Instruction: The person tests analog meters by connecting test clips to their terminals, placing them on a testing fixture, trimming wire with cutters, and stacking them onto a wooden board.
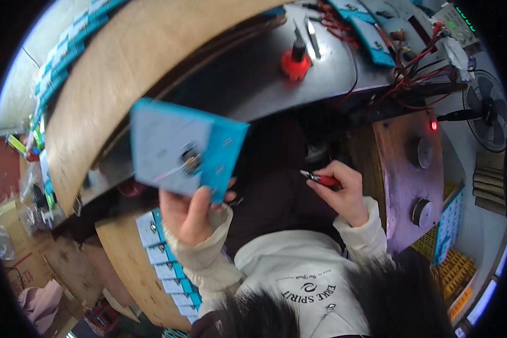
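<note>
My left hand (191, 217) is closed on the lower edge of a square teal-and-white panel (160, 138), raised and tilted above my lap. A small metal part (191, 160) with a brassy piece sits near the panel's middle, slightly blurred. To the right, my right hand (348, 194) grips small pliers (325, 180) with red handles. Their jaws point left toward the panel but stay apart from it. Whether the jaws are open or closed is too small to tell.
A red round-based tool (296, 62) and tweezers (312, 37) lie on the dark bench (253, 96). Red wires (411, 79) tangle at its right end. Several similar panels (166, 262) overlap on a board at lower left. A metal box with two round knobs (408, 174) and a fan (486, 110) stand right.
</note>
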`<state>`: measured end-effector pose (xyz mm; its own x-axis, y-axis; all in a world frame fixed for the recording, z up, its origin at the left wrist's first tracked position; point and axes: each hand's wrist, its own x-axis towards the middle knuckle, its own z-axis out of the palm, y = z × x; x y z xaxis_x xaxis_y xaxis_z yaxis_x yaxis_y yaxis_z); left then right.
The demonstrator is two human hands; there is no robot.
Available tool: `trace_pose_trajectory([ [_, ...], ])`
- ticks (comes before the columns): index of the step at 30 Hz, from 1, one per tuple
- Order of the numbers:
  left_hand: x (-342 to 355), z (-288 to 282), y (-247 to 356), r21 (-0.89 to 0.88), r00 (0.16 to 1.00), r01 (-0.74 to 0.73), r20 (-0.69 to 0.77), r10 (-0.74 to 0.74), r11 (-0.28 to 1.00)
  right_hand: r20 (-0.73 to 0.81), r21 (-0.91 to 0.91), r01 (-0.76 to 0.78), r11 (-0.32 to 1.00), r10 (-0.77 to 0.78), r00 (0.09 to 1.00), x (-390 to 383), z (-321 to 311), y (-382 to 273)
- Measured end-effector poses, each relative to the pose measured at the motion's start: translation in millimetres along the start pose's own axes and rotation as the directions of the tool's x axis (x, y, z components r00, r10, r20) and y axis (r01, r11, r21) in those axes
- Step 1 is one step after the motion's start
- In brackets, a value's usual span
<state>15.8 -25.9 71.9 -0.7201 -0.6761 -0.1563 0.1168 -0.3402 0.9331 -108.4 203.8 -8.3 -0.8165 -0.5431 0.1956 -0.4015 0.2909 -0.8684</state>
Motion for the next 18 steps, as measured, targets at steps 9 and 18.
trace_pose_trajectory([
  [9, 3, 0, -39, 0.004, 0.95, 0.124, 0.288, -0.12, 0.992, 0.05, 0.163, 0.261, 0.951, -0.272, 0.961, 12, 44, -54],
  [18, 10, -6, -52, 0.047, 0.934, 0.233, 0.269, -0.237, 0.971, 0.033, 0.228, 0.032, 0.973, -0.04, 0.999, -5, 46, -58],
])
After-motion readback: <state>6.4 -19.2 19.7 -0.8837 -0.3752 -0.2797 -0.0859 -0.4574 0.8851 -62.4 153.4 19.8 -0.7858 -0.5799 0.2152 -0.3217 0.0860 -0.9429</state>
